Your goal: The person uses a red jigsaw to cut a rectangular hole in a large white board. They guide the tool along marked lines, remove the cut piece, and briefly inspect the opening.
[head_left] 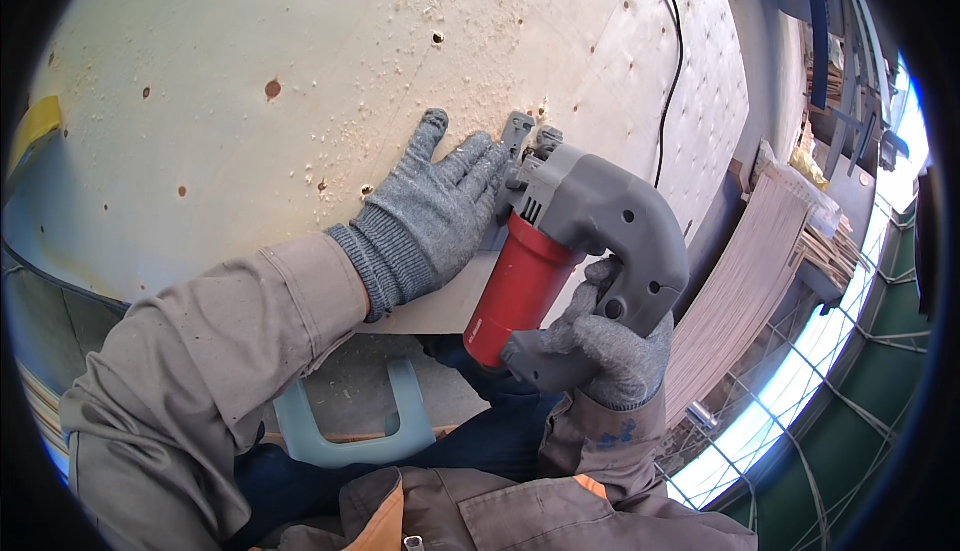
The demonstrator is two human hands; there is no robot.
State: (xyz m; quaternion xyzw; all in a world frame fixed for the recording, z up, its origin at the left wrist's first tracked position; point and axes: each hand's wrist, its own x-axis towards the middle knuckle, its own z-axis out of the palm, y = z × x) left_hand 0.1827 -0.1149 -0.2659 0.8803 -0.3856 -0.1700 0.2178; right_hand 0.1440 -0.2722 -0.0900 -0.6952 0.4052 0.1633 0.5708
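My right hand (pixel 620 351), in a grey knit glove, is wrapped round the looped grey handle of a power tool (pixel 522 286). The tool has a red cylindrical motor housing, and its metal base rests near the close edge of a large pale wooden board (pixel 220 36). Flat on the board lies my gloved left hand (pixel 425 221), fingers stretched out and fingertips against or beside the tool's base; contact there is hard to tell. Dark round knots (pixel 273 89), small holes and wood shavings mark the board. The tool's cutting part is hidden beneath its base.
A black cord (pixel 675 61) runs across the board's far right. Stacked thin wood sheets (pixel 740 251) stand to the right, beside a wire mesh fence (pixel 820 441). A pale blue plastic stool-like frame (pixel 335 451) is below. Something yellow (pixel 35 131) sits at the left edge.
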